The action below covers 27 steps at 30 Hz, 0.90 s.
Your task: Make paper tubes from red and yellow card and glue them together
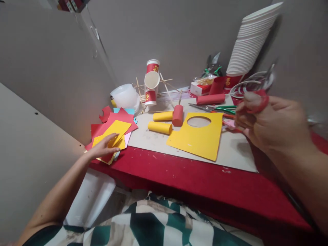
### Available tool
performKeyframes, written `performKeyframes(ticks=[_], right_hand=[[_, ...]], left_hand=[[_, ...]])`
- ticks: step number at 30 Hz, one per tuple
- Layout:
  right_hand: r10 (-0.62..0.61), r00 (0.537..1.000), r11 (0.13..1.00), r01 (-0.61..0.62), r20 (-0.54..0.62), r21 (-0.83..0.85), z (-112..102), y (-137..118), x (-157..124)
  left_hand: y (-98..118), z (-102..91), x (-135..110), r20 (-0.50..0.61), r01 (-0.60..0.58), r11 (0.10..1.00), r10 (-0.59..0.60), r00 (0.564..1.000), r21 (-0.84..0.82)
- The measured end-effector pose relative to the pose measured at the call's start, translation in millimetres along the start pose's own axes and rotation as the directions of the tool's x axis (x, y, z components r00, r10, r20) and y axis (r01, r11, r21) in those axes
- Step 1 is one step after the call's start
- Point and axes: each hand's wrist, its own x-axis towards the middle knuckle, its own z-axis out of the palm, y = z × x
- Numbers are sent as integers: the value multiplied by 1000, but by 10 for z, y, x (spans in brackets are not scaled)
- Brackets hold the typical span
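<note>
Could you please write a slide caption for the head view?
Left hand at coloured paper, right hand holding red-handled scissors above a red-covered table.

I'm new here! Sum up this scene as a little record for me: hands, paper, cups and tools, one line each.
Left hand: open, at the pile of coloured paper
Right hand: holding red-handled scissors, blades up, blurred
Paper: yellow sheet with an oval hole; two yellow tubes
Cups: tall leaning stack; others built together with sticks
Tools: a green-handled tool lying beyond the yellow sheet
</note>
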Motion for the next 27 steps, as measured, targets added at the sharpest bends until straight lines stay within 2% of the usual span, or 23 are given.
performKeyframes(ticks=[3,8,12,16,19,21,23,25,27], right_hand=[[-58,998,998,58,8,6,-3,-15,-15],[-88,996,996,88,3,-29,28,-61,-85],[-154,988,988,154,12,29,-4,-190,-109],[-198,980,969,195,9,151,-78,-396,-109],[-186,982,959,183,-7,214,-130,-488,-78],[-166,985,956,171,-41,239,-153,-500,-34],[-150,985,955,167,-86,247,-165,-485,15],[-155,981,955,180,-121,235,-169,-457,53],[-174,975,959,200,-141,199,-170,-419,73]], left_hand=[[-25,200,-39,-9,-37,998,38,999,59],[-132,375,140,-121,13,981,10,993,191],[-106,388,300,-191,52,963,0,982,265],[82,292,434,-173,71,972,-32,984,224],[387,229,520,-161,77,989,-56,985,128],[695,255,584,-178,45,997,-34,983,57],[1075,357,663,-187,-48,999,44,981,-17],[1484,524,764,-150,-164,983,150,977,-86],[1861,719,886,-105,-298,945,286,953,-133]])
